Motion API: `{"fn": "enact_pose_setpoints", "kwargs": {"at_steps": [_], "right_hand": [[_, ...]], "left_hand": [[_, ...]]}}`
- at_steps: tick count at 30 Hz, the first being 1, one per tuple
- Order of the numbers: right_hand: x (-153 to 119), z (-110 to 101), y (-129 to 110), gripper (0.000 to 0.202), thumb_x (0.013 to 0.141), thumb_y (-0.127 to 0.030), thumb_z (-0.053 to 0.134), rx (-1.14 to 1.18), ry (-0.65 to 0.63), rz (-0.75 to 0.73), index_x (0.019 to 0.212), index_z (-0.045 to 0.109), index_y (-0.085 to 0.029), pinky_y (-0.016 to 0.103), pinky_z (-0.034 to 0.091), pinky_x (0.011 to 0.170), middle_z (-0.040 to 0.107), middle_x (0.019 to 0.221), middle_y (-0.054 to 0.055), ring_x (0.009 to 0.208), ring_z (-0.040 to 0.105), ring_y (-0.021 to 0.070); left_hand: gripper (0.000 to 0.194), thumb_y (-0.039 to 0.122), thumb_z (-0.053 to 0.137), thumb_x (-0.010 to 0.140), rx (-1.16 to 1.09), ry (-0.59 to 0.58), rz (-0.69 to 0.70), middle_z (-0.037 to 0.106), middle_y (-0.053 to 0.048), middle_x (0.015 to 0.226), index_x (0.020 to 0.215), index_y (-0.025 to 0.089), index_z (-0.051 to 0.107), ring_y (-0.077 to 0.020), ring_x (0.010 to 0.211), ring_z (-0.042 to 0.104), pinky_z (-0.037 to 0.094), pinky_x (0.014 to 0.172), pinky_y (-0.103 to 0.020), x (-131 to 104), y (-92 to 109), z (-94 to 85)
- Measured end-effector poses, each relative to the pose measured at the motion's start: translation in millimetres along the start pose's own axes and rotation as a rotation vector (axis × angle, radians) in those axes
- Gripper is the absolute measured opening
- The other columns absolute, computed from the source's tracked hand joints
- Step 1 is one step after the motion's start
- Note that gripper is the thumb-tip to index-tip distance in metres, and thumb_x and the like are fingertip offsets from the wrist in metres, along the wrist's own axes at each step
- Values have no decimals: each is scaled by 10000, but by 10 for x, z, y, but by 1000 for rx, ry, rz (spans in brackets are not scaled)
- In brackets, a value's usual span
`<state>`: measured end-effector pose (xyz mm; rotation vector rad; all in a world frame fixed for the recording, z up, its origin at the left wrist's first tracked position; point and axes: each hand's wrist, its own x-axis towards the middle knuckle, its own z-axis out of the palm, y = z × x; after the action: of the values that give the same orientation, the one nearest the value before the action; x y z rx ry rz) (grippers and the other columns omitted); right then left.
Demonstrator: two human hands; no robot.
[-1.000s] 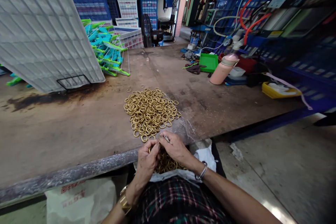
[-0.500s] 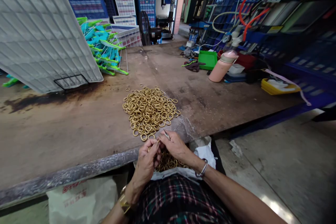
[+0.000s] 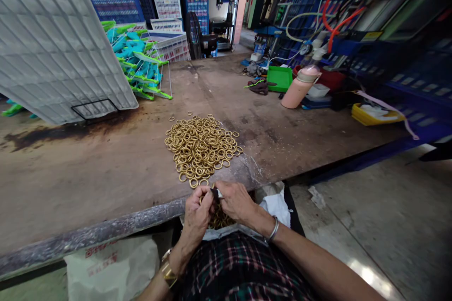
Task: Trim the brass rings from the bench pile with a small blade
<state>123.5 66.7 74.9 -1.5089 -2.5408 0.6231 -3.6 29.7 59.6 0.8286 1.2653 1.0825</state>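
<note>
Left hand: the left hand (image 3: 197, 209) is curled, thumb against fingertips, pinching a gold-coloured ring (image 3: 201, 200) that shows only in part.
Right hand: the right hand (image 3: 236, 201) is closed around a small tool (image 3: 219, 194), most of it hidden by the fingers; its tip meets the left fingertips.
Ring pile: a loose pile of rings (image 3: 201, 146) lies on the table (image 3: 88, 174), just beyond both hands; two single rings lie at its far left.
Lap: more rings (image 3: 221, 220) sit below the hands in a white cloth (image 3: 276, 211), partly covered by the hands.
Left side: a pale ribbed crate (image 3: 67, 42) stands tilted on the table, blocking the view of part of a heap of teal and green plastic pieces (image 3: 136, 61).
Dark stain: the stain (image 3: 63, 131) spreads along the near edge of that crate.
Right side: a pink bottle (image 3: 299, 89) stands just right of a green tray (image 3: 279, 79), with a dark glove-like cloth (image 3: 260, 87) at the tray's left; a yellow tray (image 3: 374, 115) is further right.
Far end: a black fan (image 3: 194, 35) stands before stacked crates (image 3: 195, 4).
Under the table: a white bag (image 3: 113, 268) with red print, near left.
</note>
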Motion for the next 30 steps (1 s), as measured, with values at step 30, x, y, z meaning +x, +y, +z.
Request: {"fn": "enact_pose_setpoints", "kwargs": {"at_steps": [30], "right_hand": [[423, -50, 444, 181, 864, -292, 428, -175, 250, 367, 987, 488, -173, 269, 365, 632, 599, 984, 89, 833, 589, 194]], "left_hand": [[292, 322, 706, 654, -470, -7, -597, 612, -17, 778, 843, 177, 537, -189, 654, 659, 479, 531, -262, -161, -296, 166]]}}
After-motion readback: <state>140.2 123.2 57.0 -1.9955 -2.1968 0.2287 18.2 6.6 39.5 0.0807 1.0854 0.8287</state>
